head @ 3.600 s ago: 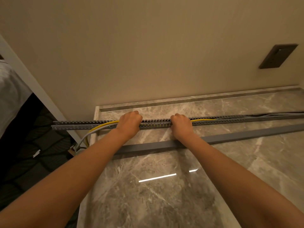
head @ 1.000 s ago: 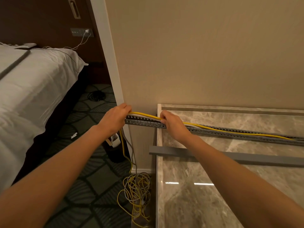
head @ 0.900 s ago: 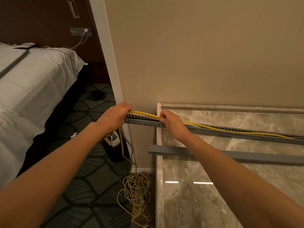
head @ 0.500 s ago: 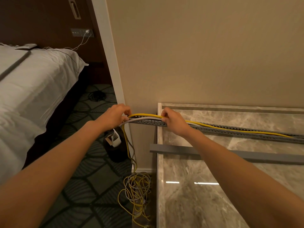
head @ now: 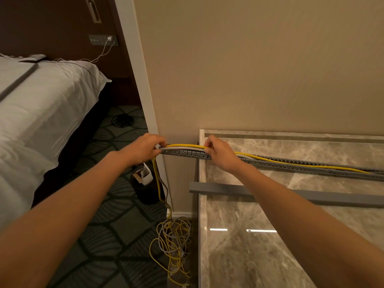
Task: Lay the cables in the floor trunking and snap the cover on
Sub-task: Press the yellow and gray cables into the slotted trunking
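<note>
A grey slotted trunking (head: 291, 166) runs along the marble top near the wall, and its left end sticks out past the edge. A yellow cable (head: 182, 145) and a grey cable (head: 180, 149) lie along its top and bow up slightly between my hands. My left hand (head: 145, 147) pinches both cables at the trunking's left end. My right hand (head: 218, 151) presses them down a short way to the right. The flat grey cover (head: 342, 199) lies loose on the marble, parallel to the trunking and nearer to me.
The cables drop from my left hand to a tangled yellow and grey coil (head: 174, 240) on the carpet. A small open box (head: 143, 175) sits below the trunking's end. A white bed (head: 41, 109) fills the left. The marble top's edge (head: 199, 225) runs toward me.
Since 3.6 s ago my view and both hands have shifted left to the trunking's overhanging end. In the last second the cables have risen a little above the trunking between my hands.
</note>
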A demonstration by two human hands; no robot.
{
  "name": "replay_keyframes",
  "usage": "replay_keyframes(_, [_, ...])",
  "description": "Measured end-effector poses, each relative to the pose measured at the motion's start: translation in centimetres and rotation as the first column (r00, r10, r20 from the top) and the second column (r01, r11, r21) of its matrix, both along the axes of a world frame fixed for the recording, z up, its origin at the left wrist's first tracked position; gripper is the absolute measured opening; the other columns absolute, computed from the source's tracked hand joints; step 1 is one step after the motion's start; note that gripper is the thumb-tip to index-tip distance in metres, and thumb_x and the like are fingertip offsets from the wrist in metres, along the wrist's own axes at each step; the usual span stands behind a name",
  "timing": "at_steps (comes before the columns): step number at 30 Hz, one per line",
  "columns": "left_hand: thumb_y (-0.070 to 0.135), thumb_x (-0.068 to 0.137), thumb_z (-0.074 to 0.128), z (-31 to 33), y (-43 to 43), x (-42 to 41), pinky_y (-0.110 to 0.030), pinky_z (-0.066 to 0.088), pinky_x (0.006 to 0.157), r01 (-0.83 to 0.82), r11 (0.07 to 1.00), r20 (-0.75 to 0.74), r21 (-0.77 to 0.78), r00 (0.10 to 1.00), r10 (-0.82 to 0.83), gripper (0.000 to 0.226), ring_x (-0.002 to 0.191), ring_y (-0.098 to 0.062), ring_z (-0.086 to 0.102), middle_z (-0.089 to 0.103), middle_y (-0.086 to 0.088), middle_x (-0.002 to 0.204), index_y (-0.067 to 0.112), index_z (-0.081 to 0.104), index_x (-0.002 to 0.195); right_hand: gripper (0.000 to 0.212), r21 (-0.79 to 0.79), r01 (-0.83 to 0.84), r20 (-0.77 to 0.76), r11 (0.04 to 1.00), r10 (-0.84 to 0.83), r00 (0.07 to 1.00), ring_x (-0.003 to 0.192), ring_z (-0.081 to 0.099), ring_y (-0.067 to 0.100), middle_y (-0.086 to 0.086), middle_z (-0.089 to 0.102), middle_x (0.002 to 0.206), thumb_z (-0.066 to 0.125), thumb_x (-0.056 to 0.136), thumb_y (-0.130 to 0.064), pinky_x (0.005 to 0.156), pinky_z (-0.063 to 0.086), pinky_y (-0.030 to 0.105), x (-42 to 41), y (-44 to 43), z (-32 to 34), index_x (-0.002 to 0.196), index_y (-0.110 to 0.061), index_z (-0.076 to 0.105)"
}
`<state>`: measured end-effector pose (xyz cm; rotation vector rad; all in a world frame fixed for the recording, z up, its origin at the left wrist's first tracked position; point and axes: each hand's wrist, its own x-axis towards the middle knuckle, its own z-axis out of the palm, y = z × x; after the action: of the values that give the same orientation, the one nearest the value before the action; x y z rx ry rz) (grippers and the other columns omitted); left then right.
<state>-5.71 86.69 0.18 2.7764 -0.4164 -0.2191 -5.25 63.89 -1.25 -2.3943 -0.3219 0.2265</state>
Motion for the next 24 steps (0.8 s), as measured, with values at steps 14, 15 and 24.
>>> replay_keyframes(14, [0.002, 0.087, 0.060, 1.1, 0.0, 1.2, -0.042, 0.056, 0.083, -0.017, 0.998, -0.040, 0.061, 0.999, 0.019, 0.015, 0.085, -0.023, 0.064, 0.068, -0.010, 0.088, 0.008, 0.071, 0.095, 0.003, 0.004, -0.011, 0.004, 1.000, 0.011, 1.000, 0.087, 0.046, 0.019, 0.006, 0.050, 0.094, 0.047, 0.096, -0.007, 0.074, 0.037, 0.030, 0.1, -0.2, -0.2, 0.095, -0.005, 0.049])
replay_keyframes(15, [0.004, 0.086, 0.062, 1.1, 0.2, 1.2, -0.042, 0.054, 0.086, -0.056, 0.998, -0.041, 0.037, 0.998, 0.058, 0.010, 0.089, -0.023, 0.062, 0.064, -0.006, 0.088, 0.011, 0.069, 0.091, 0.003, 0.013, -0.007, 0.003, 1.000, 0.007, 1.000, 0.087, 0.046, 0.020, 0.006, 0.050, 0.094, 0.048, 0.096, -0.007, 0.074, 0.038, 0.030, 0.0, -0.2, -0.2, 0.093, -0.007, 0.047])
replay_keyframes(24, [-0.004, 0.088, 0.056, 1.0, -0.5, 1.2, -0.028, 0.042, 0.073, -0.100, 0.994, -0.038, 0.043, 0.994, 0.101, 0.013, 0.085, -0.021, 0.057, 0.058, -0.007, 0.082, -0.001, 0.067, 0.082, 0.014, 0.076, 0.061, -0.007, 0.995, -0.060, 0.998, 0.085, 0.048, 0.020, 0.024, 0.063, 0.105, 0.052, 0.092, -0.001, 0.072, 0.038, 0.029, 0.1, -0.2, 0.1, 0.082, -0.008, 0.047])
